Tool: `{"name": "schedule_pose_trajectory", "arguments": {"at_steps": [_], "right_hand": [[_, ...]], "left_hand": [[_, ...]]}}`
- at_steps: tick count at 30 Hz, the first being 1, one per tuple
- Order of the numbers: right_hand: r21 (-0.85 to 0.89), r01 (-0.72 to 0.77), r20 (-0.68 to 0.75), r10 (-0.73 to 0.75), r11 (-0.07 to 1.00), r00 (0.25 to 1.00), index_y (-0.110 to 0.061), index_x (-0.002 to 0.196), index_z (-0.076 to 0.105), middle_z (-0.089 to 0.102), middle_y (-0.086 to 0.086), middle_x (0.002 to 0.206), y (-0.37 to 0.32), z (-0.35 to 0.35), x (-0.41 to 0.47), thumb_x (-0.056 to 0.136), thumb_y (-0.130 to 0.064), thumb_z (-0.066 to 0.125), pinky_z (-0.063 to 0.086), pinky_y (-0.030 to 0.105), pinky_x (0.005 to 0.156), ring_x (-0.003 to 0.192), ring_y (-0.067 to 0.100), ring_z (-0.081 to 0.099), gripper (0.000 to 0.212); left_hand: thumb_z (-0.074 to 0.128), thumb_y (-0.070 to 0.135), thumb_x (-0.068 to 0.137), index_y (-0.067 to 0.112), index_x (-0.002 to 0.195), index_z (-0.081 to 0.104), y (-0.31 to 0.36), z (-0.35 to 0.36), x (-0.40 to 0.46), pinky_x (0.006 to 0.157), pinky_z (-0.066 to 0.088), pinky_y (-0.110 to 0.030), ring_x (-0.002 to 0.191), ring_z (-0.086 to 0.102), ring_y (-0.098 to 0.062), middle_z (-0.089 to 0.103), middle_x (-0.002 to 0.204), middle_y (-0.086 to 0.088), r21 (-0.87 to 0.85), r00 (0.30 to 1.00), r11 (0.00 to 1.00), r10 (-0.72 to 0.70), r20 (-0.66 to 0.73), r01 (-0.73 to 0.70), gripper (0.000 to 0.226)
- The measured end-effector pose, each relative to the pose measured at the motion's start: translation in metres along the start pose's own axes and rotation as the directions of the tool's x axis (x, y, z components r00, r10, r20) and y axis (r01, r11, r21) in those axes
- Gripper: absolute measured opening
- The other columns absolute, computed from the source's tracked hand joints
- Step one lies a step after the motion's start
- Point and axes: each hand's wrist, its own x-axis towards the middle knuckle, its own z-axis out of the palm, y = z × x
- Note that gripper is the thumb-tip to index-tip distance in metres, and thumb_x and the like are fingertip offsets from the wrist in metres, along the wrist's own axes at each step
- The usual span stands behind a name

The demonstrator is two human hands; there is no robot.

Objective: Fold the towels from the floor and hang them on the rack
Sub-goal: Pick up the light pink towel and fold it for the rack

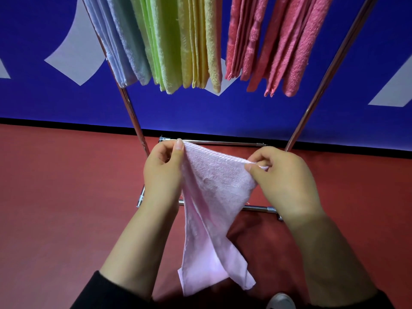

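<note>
In front of the rack: a person stands over a red floor (55,197), both hands raised and holding one pink towel (214,186) between them.
Left hand (163,172): thumb and fingers (179,144) pinch the towel's upper left corner, thumb pointing up, the other fingers curled behind the cloth.
Right hand (287,181): fingers curled, pinching the towel's upper right corner near the knuckles; the fingertips are partly hidden by cloth.
Pink towel: stretched between the two hands along its top edge, the rest hanging down in loose twisted folds toward the person; its lower corners dangle free above the floor, between the forearms.
Rack (131,112): chrome frame, two slanting uprights rising left and right, base bars on the floor just beyond and below the hands.
Hung towels: a row across the top, folded over the rail, from left to right pale blue towels (120,47), green towels (156,47), yellow towels (200,45), coral towels (278,45); they hang close together, sides touching within each colour.
Wall (223,112): blue with pale shapes, meeting the floor at a dark strip behind the rack.
Sleeves (104,293): dark, at both wrists near the bottom edge.
Shoe (281,301): a white toe at the bottom edge, beside the right forearm.
</note>
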Motion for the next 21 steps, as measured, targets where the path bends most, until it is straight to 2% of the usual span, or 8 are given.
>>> {"name": "schedule_pose_trajectory", "arguments": {"at_steps": [5, 10, 12, 14, 16, 18, 19, 21], "right_hand": [[-0.012, 0.176, -0.208, -0.174, 0.984, 0.962, -0.024, 0.078, 0.066, 0.052, -0.010, 0.062, -0.012, 0.000, -0.003, 0.079, -0.023, 0.071, 0.039, 0.031, 0.066, 0.070, 0.013, 0.046, 0.005], [-0.065, 0.266, -0.264, -0.273, 0.962, 0.925, -0.021, 0.075, 0.063, 0.054, -0.010, 0.069, -0.017, 0.007, -0.006, 0.079, -0.027, 0.072, 0.037, 0.028, 0.074, 0.077, 0.015, 0.042, 0.012], [-0.106, 0.266, -0.283, -0.285, 0.958, 0.916, -0.023, 0.073, 0.062, 0.050, -0.011, 0.066, -0.019, 0.011, -0.007, 0.078, -0.033, 0.072, 0.035, 0.032, 0.084, 0.078, 0.014, 0.040, 0.015], [-0.135, 0.256, -0.277, -0.285, 0.957, 0.918, -0.024, 0.071, 0.061, 0.049, -0.011, 0.066, -0.018, 0.014, -0.007, 0.077, -0.038, 0.071, 0.031, 0.042, 0.102, 0.082, 0.012, 0.041, 0.018], [-0.076, 0.257, -0.232, -0.268, 0.963, 0.935, -0.023, 0.068, 0.060, 0.053, -0.013, 0.070, -0.017, 0.013, -0.007, 0.075, -0.037, 0.071, 0.023, 0.048, 0.113, 0.086, 0.010, 0.047, 0.020], [0.099, 0.246, -0.156, -0.229, 0.964, 0.961, -0.019, 0.069, 0.059, 0.057, -0.011, 0.074, -0.017, 0.010, -0.006, 0.076, -0.029, 0.074, 0.042, 0.037, 0.097, 0.081, 0.010, 0.053, 0.019], [0.177, 0.231, -0.126, -0.211, 0.957, 0.969, -0.018, 0.071, 0.059, 0.058, -0.009, 0.075, -0.018, 0.009, -0.006, 0.077, -0.024, 0.074, 0.046, 0.031, 0.082, 0.077, 0.010, 0.053, 0.018], [0.259, 0.219, -0.121, -0.194, 0.941, 0.974, -0.016, 0.073, 0.059, 0.057, -0.006, 0.076, -0.019, 0.009, -0.005, 0.079, -0.018, 0.074, 0.044, 0.023, 0.070, 0.076, 0.009, 0.054, 0.016]], "left_hand": [[0.056, 0.033, 0.095, 0.021, 0.081, 0.063, 0.000, -0.001, 0.000, 0.078, 0.046, -0.037, 0.079, 0.054, -0.016, 0.062, 0.082, 0.000, -0.024, 0.999, 0.999, -0.046, -0.006, 0.046, 0.020], [0.054, 0.030, 0.097, 0.018, 0.085, 0.064, 0.003, 0.004, -0.006, 0.082, 0.049, -0.034, 0.081, 0.056, -0.013, 0.064, 0.087, 0.000, -0.032, 0.994, 0.996, -0.086, 0.068, 0.088, 0.020], [0.054, 0.027, 0.097, 0.017, 0.087, 0.064, 0.005, 0.007, -0.010, 0.083, 0.049, -0.032, 0.080, 0.056, -0.012, 0.064, 0.085, 0.002, -0.046, 0.987, 0.993, -0.105, 0.125, 0.111, 0.019], [0.053, 0.027, 0.098, 0.016, 0.087, 0.064, 0.007, 0.008, -0.011, 0.082, 0.048, -0.030, 0.078, 0.055, -0.010, 0.063, 0.083, 0.004, -0.042, 0.980, 0.992, -0.114, 0.164, 0.123, 0.018], [0.053, 0.027, 0.097, 0.016, 0.085, 0.063, 0.008, 0.008, -0.012, 0.081, 0.047, -0.029, 0.075, 0.053, -0.009, 0.062, 0.077, 0.007, -0.039, 0.977, 0.990, -0.124, 0.174, 0.133, 0.019], [0.054, 0.027, 0.097, 0.017, 0.080, 0.062, 0.009, 0.007, -0.011, 0.081, 0.046, -0.031, 0.068, 0.050, -0.009, 0.058, 0.064, 0.012, -0.047, 0.975, 0.986, -0.148, 0.166, 0.157, 0.022], [0.054, 0.026, 0.097, 0.017, 0.078, 0.062, 0.009, 0.007, -0.010, 0.081, 0.046, -0.032, 0.067, 0.048, -0.009, 0.055, 0.058, 0.013, -0.050, 0.974, 0.984, -0.163, 0.156, 0.172, 0.023], [0.054, 0.027, 0.097, 0.018, 0.077, 0.062, 0.010, 0.005, -0.008, 0.082, 0.045, -0.034, 0.067, 0.047, -0.011, 0.052, 0.055, 0.013, -0.055, 0.973, 0.979, -0.188, 0.137, 0.197, 0.023]]}}
